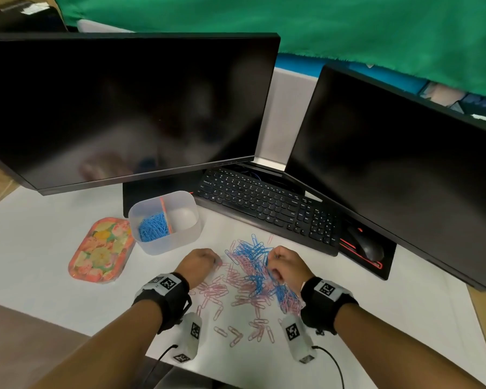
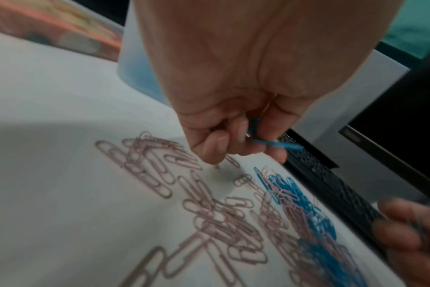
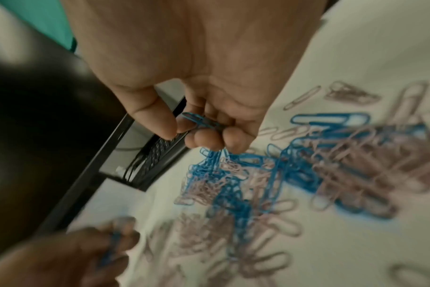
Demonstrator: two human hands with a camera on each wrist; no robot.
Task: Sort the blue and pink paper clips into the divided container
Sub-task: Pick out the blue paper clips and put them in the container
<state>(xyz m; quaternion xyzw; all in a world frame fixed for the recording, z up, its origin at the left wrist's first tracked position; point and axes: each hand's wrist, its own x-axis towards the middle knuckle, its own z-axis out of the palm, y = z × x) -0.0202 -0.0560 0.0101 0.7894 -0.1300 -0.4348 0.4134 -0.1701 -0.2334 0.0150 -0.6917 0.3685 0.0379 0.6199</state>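
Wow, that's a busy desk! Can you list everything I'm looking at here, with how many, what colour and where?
Divided container: one, clear plastic with an orange divider, left of the keyboard; its left half holds blue clips, its right half looks empty.
Pink paper clips: many, scattered on the white table between the hands.
Blue paper clips: many, tangled with pink ones in a pile near the right hand.
Tray: one, floral orange, left of the container.
Monitors: two, black, screens dark, at the back.
Keyboard: one, black, below the monitors.
Mouse: one, black, on a red-edged pad at the right.
Green cloth: one, behind the monitors.
Table: one, white.
Left hand: fingers curled around blue clips.
Right hand: fingers pinching blue clips.
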